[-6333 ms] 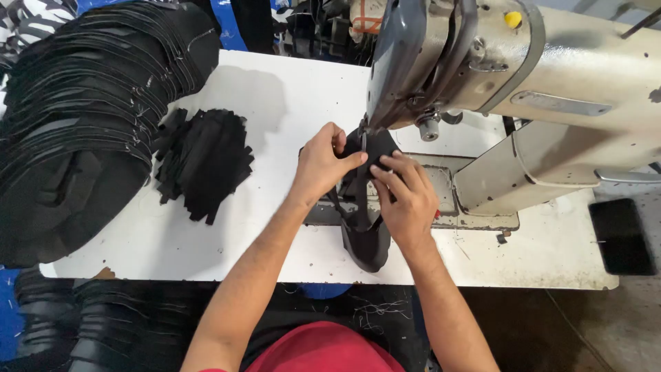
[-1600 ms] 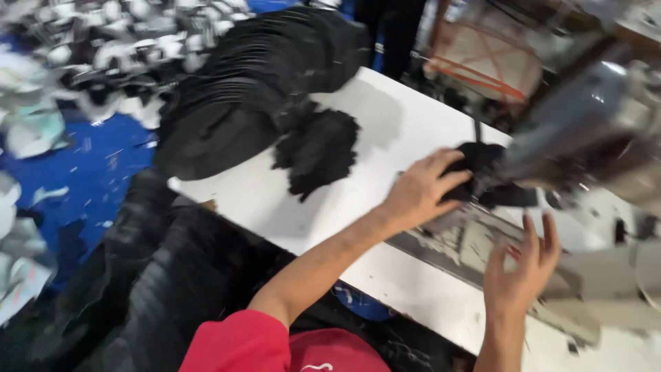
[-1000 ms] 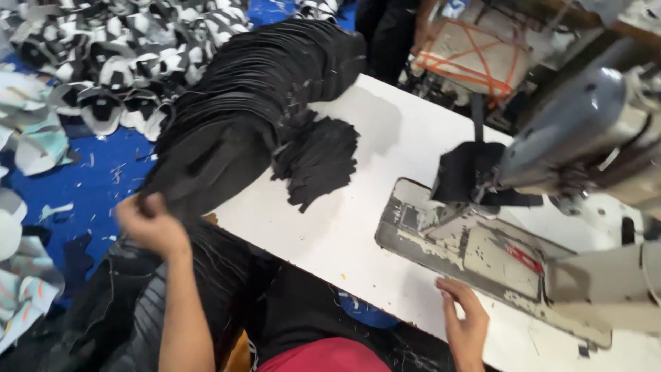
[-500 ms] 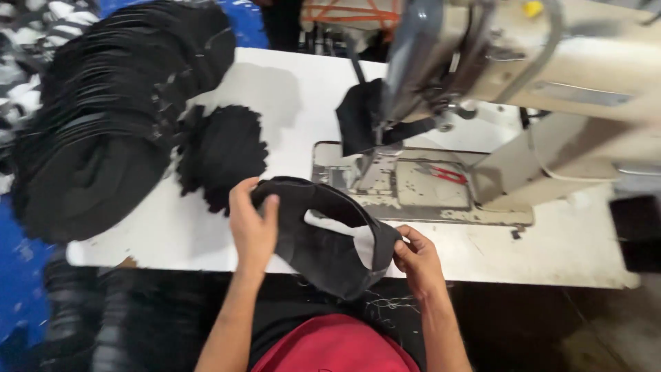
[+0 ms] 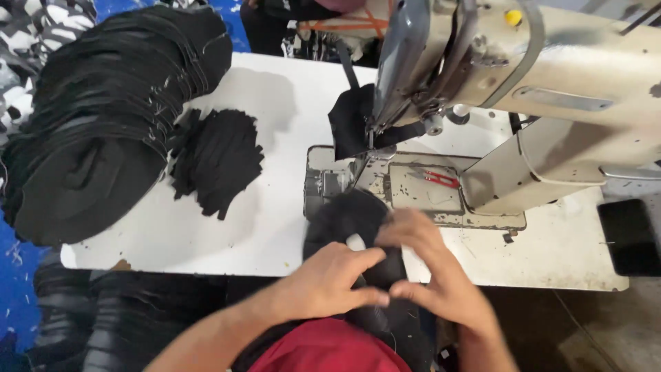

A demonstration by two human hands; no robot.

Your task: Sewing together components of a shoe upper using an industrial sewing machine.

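While both hands pinch the black cap piece (image 5: 351, 224) at the desk's (image 5: 275, 234) front edge, left hand (image 5: 330, 282) and right hand (image 5: 434, 272) fingers closed, it stretches away toward the sewing machine (image 5: 496, 89).

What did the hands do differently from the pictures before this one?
A moment ago the left hand reached down to the dark stacks beside the table and came back with a black cap piece. Both hands then spread it open; now they have closed together on it at the table's near edge, the right hand pinching too. The sewing machine, the big stack of black pieces and the small black pile stayed put.
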